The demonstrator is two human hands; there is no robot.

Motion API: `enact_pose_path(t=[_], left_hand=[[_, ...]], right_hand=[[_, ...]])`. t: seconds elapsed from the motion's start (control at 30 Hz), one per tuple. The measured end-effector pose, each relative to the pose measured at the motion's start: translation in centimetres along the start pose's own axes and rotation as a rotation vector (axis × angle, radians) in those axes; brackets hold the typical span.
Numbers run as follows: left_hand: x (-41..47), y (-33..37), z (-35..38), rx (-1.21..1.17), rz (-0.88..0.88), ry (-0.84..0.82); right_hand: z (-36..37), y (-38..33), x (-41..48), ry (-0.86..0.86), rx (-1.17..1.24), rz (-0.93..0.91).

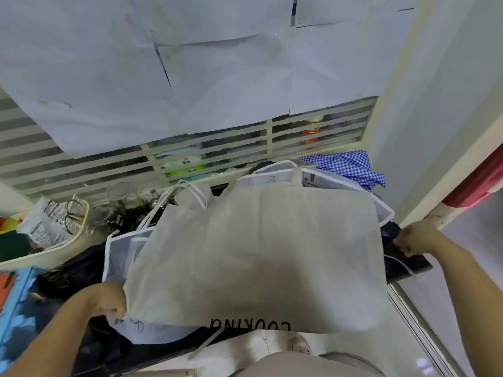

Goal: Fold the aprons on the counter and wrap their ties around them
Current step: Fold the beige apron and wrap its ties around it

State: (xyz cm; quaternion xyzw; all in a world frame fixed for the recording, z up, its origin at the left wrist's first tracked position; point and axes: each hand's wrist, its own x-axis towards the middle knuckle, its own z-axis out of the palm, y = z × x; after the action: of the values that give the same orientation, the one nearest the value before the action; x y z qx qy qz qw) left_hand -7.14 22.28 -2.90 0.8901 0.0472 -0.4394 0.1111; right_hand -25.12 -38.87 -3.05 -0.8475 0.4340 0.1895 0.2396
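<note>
Closest in, at the near edge of the beige apron (258, 254), the black COOKING lettering (249, 324) reads upside down, tops of the letters toward the person. A white tie (208, 342) dangles just below that edge. The apron lies spread flat on top of the heap. Its long axis runs left to right, and the left end sits a touch nearer than the right.

At its near-left corner the left hand (110, 300) has the fingers curled round the fabric: a firm grip on the apron, with the whole sheet stretching away to the right and beyond the hand. Off the apron's right edge the right hand (416, 239) has its fingers bent against something dark. Whether it actually holds anything, I can't tell.

Under the beige apron a white-trimmed apron (119, 257) pokes out on the left, and a dark cloth (79, 270) lies further left of that. Left again sits a cream basket (40, 257).

At the apron's far-left corner, white straps (160, 210) loop out, with glassware (119, 194) just beyond. Past the far-right corner lies a blue check cloth (351, 165). Behind it all are a slatted panel (68, 170) and, higher up, paper sheets (190, 77).
</note>
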Motion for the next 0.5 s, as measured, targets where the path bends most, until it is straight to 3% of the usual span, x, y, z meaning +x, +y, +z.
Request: enact_pose_path(t=[0.07,0.13,0.27,0.5], left_hand=[[0.9,0.0,0.6,-0.065,0.094,0.007],[0.9,0.3,0.8,-0.066,0.157,0.025],[0.1,1.0,1.4,-0.148,0.149,0.162],[-0.2,-0.6,2.4,-0.161,0.186,0.442]], right_hand=[[0.3,-3.4,-1.6,0.225,0.116,-0.226],[1.4,-7.5,-3.6,0.332,0.228,-0.479],[6.3,-14.2,-4.5,0.164,0.139,-0.773],[8.7,-18.3,-1.0,0.222,0.062,-0.699]])
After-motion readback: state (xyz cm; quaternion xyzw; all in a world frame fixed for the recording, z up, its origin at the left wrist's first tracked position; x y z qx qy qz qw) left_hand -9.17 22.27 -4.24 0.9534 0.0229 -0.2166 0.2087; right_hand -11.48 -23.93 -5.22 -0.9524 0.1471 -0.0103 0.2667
